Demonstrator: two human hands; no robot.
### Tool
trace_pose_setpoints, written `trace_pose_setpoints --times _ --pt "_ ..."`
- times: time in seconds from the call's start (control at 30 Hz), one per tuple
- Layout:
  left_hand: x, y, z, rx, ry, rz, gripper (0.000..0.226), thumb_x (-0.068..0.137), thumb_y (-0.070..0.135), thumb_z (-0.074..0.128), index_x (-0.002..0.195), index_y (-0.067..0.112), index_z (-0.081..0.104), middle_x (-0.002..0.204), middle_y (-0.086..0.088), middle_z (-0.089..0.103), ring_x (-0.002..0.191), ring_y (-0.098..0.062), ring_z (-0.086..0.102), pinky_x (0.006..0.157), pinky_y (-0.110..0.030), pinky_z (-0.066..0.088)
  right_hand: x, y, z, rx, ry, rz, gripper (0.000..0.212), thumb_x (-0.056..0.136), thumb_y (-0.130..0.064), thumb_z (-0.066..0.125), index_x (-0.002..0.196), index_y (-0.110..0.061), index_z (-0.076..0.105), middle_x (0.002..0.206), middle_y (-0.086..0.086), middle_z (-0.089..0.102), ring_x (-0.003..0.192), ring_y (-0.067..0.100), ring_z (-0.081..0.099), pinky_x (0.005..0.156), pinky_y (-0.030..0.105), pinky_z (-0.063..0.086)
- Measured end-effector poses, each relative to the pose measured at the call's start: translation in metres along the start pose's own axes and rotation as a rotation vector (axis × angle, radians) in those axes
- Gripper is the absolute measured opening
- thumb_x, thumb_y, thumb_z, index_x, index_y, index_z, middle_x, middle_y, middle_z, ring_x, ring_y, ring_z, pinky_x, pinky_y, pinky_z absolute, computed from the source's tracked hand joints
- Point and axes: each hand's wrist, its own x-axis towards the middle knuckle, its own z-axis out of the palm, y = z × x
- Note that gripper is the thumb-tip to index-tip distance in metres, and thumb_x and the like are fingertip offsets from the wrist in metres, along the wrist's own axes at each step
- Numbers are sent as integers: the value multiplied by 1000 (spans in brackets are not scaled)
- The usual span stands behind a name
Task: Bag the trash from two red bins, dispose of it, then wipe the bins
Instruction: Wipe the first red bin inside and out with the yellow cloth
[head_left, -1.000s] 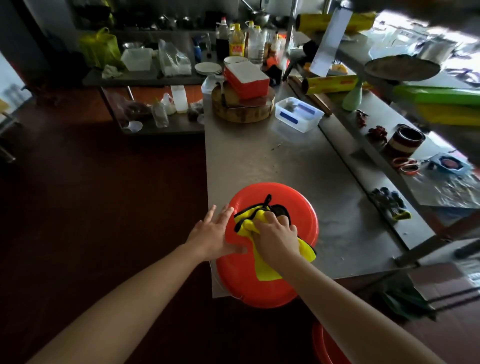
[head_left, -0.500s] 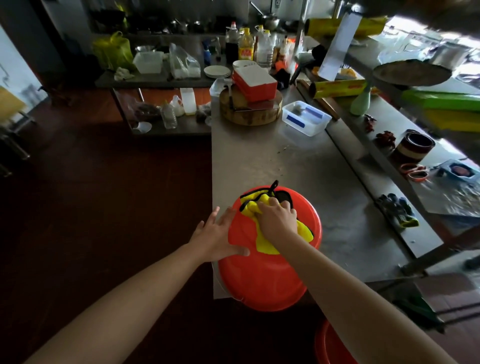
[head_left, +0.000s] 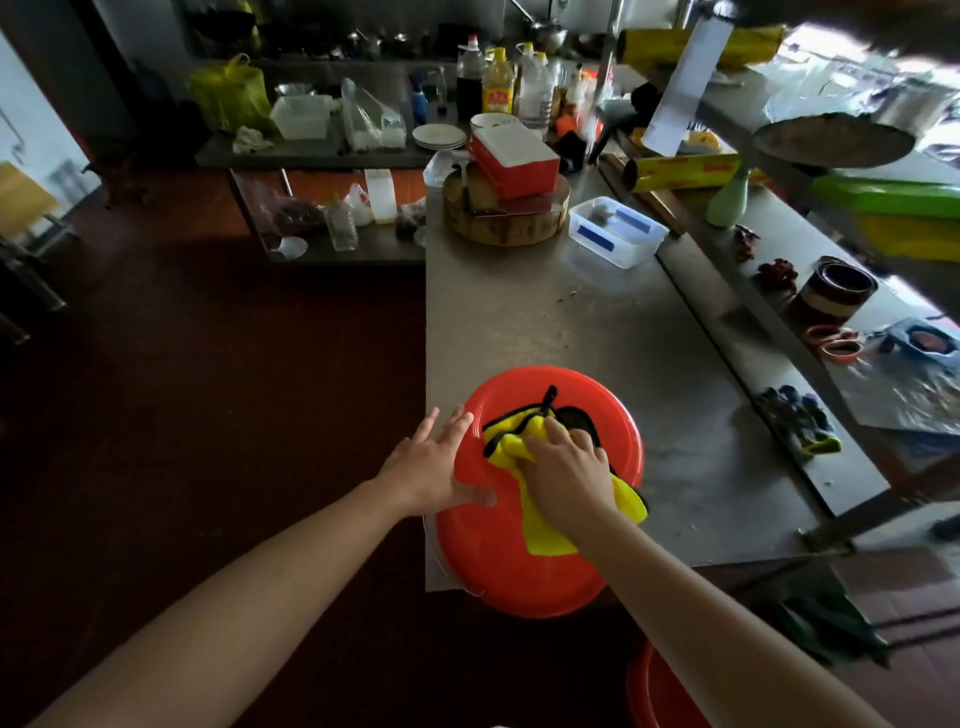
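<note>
My right hand (head_left: 566, 478) presses on a yellow cloth (head_left: 540, 535), with the fingers curled into its bunched folds. My left hand (head_left: 431, 467) lies flat, fingers straight and spread, against the left rim of the red bin (head_left: 519, 577). I see the bin at the near corner of the steel table (head_left: 571, 332), overhanging its edge. A second red bin (head_left: 654, 691) shows partly, lower down.

Glossy red plastic bin (head_left: 519, 566); fuzzy yellow cloth (head_left: 545, 535); dull brushed-metal table (head_left: 597, 332).
</note>
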Motion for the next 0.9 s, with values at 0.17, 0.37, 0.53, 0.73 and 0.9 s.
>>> trace_pose_setpoints --times 0.17,0.37,0.53,0.73,0.9 --pt "1 1 0 -23 -13 -10 133 60 90 60 158 35 -10 167 15 -9 153 -19 -19 121 -55 18 60 1 -12 40 3 78 38 101 -50 45 137 -40 53 164 0 26 139 34 34 109 51 32" --pt "3 -1 1 -34 -18 -23 133 58 92 59 157 37 -12 168 10 -4 153 -20 -17 121 -57 17 74 2 -10 35 -8 129 37 103 -44 44 138 -36 53 162 2 28 138 36 36 110 54 32" --pt "1 -1 3 -22 -21 -21 133 57 96 55 157 38 -12 166 19 -12 152 -16 -19 120 -59 16 18 8 1 26 -6 87 37 101 -45 42 137 -38 53 157 1 35 135 33 39 105 52 33" --pt "-1 1 4 -17 -22 -29 136 56 95 58 156 39 -15 165 19 -15 151 -16 -21 119 -60 14 -40 16 8 -9 -23 62 36 101 -51 40 135 -44 52 158 -4 35 138 29 39 104 51 35" --pt "0 2 0 -26 -18 -24 137 56 96 58 158 37 -11 165 20 -14 151 -15 -21 119 -60 16 -23 18 2 -5 -15 72 35 101 -51 43 132 -42 55 152 -4 42 133 29 43 104 50 35"
